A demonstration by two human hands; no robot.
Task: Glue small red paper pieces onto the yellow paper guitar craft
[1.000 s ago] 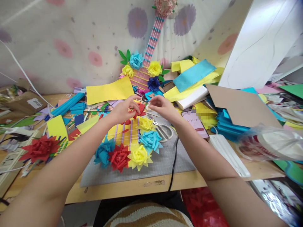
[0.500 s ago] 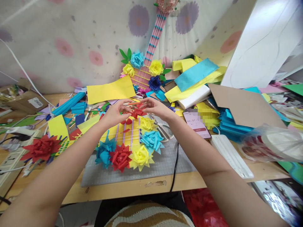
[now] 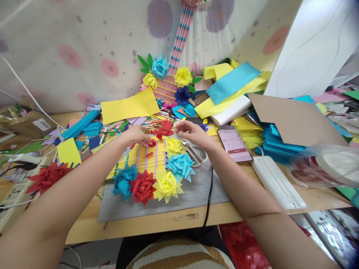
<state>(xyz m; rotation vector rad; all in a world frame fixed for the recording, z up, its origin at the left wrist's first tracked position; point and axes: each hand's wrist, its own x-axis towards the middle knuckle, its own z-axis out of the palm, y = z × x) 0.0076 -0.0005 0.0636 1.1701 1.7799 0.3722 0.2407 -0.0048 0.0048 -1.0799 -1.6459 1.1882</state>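
Left hand half-curled, fingertips on red paper piece.

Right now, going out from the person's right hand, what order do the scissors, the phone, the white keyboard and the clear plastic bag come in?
1. Scissors, just beneath and beside the right hand.
2. Phone, on the table to its right.
3. White keyboard, further right, by the table's front edge.
4. Clear plastic bag, at the far right.
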